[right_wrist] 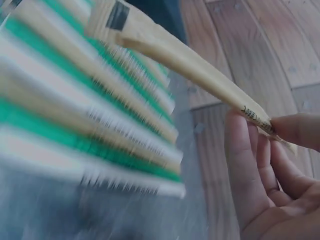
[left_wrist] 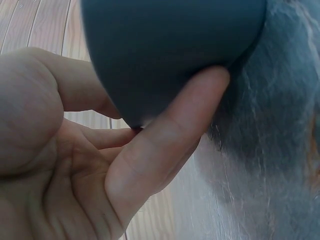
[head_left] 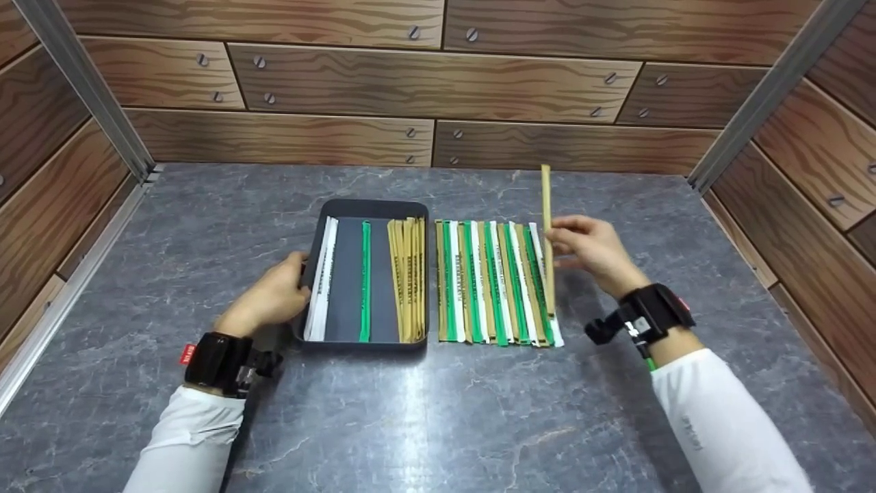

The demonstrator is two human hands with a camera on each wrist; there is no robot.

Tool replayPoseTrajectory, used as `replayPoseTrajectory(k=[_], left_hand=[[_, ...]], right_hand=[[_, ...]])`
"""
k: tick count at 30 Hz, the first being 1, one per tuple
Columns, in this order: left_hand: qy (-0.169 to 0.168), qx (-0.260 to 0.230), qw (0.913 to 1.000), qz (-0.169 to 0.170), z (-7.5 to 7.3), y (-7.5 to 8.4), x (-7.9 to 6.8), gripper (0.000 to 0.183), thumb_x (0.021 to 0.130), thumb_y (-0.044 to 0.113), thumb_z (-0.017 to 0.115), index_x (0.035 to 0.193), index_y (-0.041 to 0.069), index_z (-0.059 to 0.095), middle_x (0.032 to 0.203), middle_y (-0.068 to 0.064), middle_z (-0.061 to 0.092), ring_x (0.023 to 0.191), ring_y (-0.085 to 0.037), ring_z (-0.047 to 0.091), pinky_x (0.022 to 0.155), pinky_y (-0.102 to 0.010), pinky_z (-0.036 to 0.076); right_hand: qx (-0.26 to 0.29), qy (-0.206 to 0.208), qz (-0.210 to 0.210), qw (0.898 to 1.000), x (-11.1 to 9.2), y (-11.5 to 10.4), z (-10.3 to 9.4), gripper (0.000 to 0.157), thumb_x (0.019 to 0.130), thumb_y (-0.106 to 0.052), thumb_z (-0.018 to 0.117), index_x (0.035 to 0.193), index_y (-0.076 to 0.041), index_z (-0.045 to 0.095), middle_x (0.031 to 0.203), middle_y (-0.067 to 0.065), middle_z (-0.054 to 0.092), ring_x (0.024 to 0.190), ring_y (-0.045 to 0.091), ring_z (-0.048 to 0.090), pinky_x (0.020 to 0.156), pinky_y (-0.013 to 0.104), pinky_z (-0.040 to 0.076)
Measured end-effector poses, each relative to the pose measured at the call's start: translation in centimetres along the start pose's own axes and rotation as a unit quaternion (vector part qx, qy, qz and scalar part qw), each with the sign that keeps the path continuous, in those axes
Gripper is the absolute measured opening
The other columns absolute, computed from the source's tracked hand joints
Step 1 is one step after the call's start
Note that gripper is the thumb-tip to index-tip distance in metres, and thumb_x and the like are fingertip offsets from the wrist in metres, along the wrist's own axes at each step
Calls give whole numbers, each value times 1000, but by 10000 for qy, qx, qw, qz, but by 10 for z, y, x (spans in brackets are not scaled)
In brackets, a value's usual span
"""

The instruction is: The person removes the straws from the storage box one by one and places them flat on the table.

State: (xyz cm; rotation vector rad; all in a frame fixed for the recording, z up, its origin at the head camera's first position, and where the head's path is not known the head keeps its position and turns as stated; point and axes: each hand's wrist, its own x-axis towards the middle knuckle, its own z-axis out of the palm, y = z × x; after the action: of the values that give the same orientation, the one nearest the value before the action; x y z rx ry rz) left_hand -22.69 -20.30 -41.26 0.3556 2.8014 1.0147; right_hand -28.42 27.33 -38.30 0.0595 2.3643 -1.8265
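My right hand [head_left: 592, 250] pinches a tan paper-wrapped straw [head_left: 547, 205] between thumb and fingertips, above the right end of a row. In the right wrist view, one sealed end of this straw [right_wrist: 190, 67] points toward the camera. The row holds tan, green and white wrapped straws [head_left: 479, 281] side by side on the table. A dark shallow tray [head_left: 363, 346] lies left of the row, and my left hand [head_left: 267, 294] grips its left wall. Inside are white straws [head_left: 321, 281] at left, one green straw [head_left: 365, 281] in the middle and several tan straws [head_left: 408, 281] at right.
The grey marbled tabletop [head_left: 410, 424] extends around the tray and row. Wood-patterned panels [head_left: 438, 82] enclose it at the back and both sides, with metal posts in the corners. Each wrist wears a black strapped camera mount [head_left: 653, 315].
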Motion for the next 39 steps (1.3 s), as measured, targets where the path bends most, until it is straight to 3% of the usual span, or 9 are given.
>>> replayPoseTrajectory(k=[7,15,23,32,39], left_hand=[[-15,-81,10000,-27,0,-1,0,61,92,-5,51,148,-19,31,135,-44,53,129,-55,52,114,-62,41],[-24,-115,9999,36,0,-2,-1,60,92,-4,49,147,-20,31,134,-42,55,128,-52,53,110,-60,44],[-27,-89,10000,5,0,-1,1,60,93,-4,49,148,-19,32,136,-43,52,130,-53,51,114,-61,40],[-68,-66,9999,-79,0,0,2,61,93,-3,49,149,-18,30,138,-43,51,133,-53,49,116,-61,39],[-24,-80,10000,-24,1,-1,0,59,93,-4,49,147,-19,32,136,-43,53,131,-53,51,114,-61,40]], right_hand=[[-647,-39,394,9971,-2,23,-14,50,100,-11,65,140,15,50,108,12,66,78,13,69,77,33,65],[-1327,-100,765,9881,-1,38,-8,39,98,-3,63,129,18,54,84,12,69,64,15,69,63,33,64],[-2142,246,557,9749,1,44,0,35,97,-8,64,123,15,62,82,11,66,58,12,66,56,29,62],[-2337,242,420,9711,0,44,2,40,92,-3,59,128,14,61,105,23,69,61,13,68,58,30,63],[-2247,176,368,9736,1,43,6,43,90,-2,59,130,14,61,105,24,70,61,13,69,58,31,63]])
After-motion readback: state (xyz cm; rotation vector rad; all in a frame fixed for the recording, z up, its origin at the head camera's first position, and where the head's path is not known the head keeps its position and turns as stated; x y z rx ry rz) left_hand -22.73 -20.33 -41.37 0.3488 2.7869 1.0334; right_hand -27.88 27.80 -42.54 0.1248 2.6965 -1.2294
